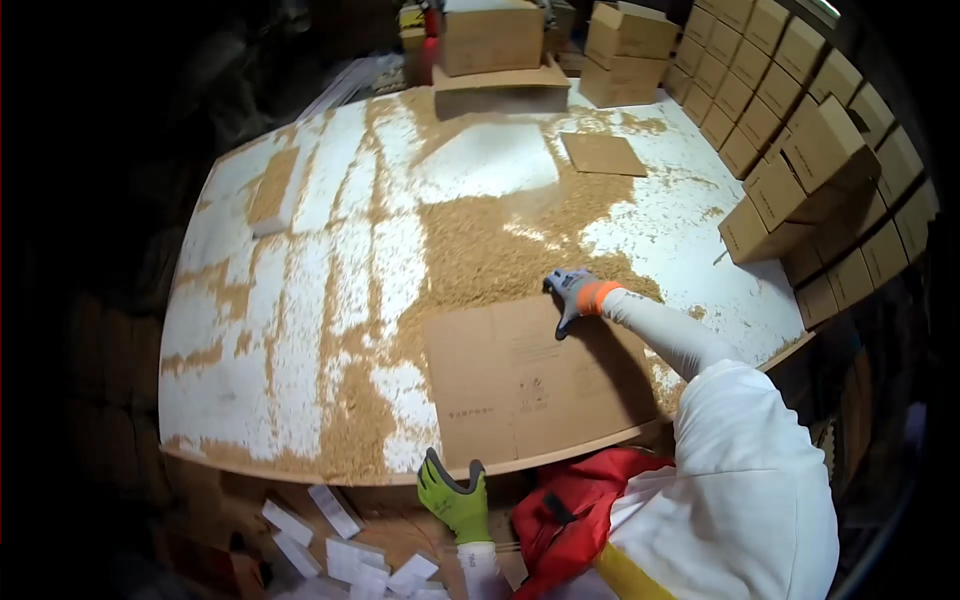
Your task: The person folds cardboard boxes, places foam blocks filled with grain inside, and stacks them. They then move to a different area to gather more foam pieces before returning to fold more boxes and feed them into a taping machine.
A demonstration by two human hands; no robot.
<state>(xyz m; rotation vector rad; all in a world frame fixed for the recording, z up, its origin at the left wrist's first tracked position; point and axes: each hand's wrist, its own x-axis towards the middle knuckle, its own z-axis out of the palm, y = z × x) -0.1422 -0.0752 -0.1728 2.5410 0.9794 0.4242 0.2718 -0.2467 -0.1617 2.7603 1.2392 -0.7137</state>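
A large flat piece of brown cardboard [510, 400] with small print lies at the table's front edge. My right hand [575, 298], in a grey glove with an orange cuff, touches its far edge, fingers apart. My left hand [453, 497], in a green and grey glove, is at the near left corner of the cardboard, thumb and fingers spread, with nothing between them. Loose brown shavings [480, 250] cover the tabletop just beyond the cardboard.
Stacked cardboard boxes [755, 85] line the right side. More boxes [490, 40] stand at the back. A small cardboard sheet [604, 154] lies far right, a shavings-topped block [273, 190] far left. White pieces [350, 560] lie below the front edge.
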